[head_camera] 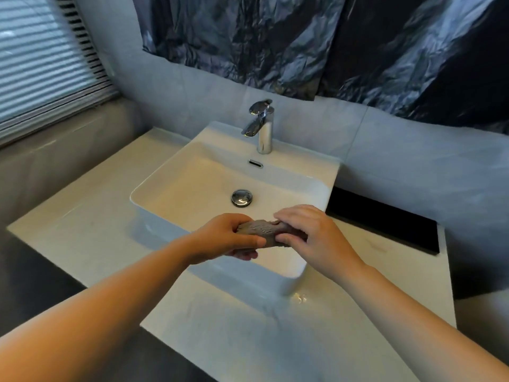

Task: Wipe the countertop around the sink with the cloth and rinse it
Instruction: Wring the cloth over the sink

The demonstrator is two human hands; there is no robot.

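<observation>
Over sink: left hand, right hand grip cloth

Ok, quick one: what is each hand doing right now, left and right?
Left hand: grips one end of the bunched grey cloth, over the sink's near edge.
Right hand: fingers curled round the cloth's other end.

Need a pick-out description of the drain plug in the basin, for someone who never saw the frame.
Start at the white rectangular ceramic basin on the pale stone countertop. On the basin floor, in front of the tall chrome tap, sits the round chrome drain plug. Unlike the small oval chrome overflow slot on the back wall, it is a larger domed disc lying flat.
</observation>
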